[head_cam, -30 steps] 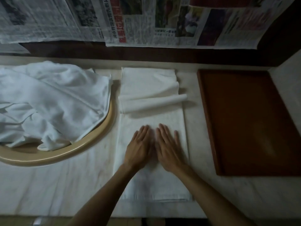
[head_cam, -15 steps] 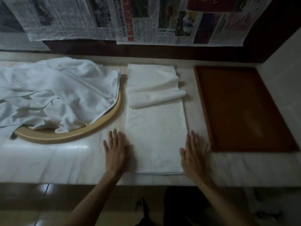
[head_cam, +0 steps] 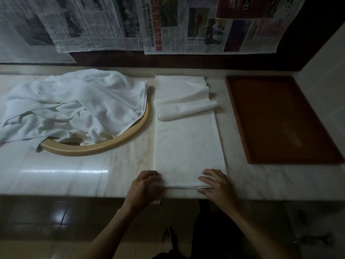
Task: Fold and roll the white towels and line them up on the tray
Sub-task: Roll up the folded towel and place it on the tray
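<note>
Curled fingers [head_cam: 149,174] (2 hands) pinch towel [head_cam: 188,146].

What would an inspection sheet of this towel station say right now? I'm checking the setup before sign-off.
Surface: pale marble counter, glossy.
Job's things: folded towel flat, far end loosely rolled; brown tray holds no towels.
Clutter: heap of white towels over a beige oval basin rim.
Hands: left hand and right hand grip the towel's near corners.
Cables: nothing seen.
Surroundings: newspapers on the wall; tiled floor below.
</note>
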Available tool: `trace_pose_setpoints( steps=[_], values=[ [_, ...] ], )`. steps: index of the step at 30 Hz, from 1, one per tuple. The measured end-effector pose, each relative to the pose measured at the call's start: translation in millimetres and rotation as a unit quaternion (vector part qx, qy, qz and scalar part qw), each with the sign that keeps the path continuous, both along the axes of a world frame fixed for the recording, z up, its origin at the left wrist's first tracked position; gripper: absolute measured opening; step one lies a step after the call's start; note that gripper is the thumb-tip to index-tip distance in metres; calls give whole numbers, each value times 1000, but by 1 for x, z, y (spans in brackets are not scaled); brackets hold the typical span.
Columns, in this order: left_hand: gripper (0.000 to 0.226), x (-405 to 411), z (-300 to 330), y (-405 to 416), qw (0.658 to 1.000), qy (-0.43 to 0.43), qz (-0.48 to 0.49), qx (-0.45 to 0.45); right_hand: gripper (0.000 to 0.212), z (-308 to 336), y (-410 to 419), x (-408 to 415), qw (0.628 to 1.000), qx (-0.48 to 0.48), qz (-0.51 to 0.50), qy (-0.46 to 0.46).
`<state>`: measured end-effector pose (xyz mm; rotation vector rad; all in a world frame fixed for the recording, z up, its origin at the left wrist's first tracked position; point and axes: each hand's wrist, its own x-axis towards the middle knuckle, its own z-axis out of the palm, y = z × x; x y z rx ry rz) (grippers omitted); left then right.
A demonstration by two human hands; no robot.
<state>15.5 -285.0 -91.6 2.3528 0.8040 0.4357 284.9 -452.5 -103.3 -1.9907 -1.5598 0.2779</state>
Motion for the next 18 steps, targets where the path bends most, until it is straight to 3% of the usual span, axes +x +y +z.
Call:
trace_pose_setpoints(
  steps=[6,9,13,18],
  values=[
    [17,-5,-3,7,999,-14,15,-32,29,-5,-13,0,1000,21,-6,8],
    [30,-6,2,9,999,-24,16,-41,26,-2,-11,-3,999,13,-35,-6],
    [14,-7,5,1,993,-34,99,-63,24,9,16,-30,998,1,-11,-61],
    [15,-8,3,-16,979,-23,182,-90,22,9,58,-73,998,-19,66,1]
  ],
)
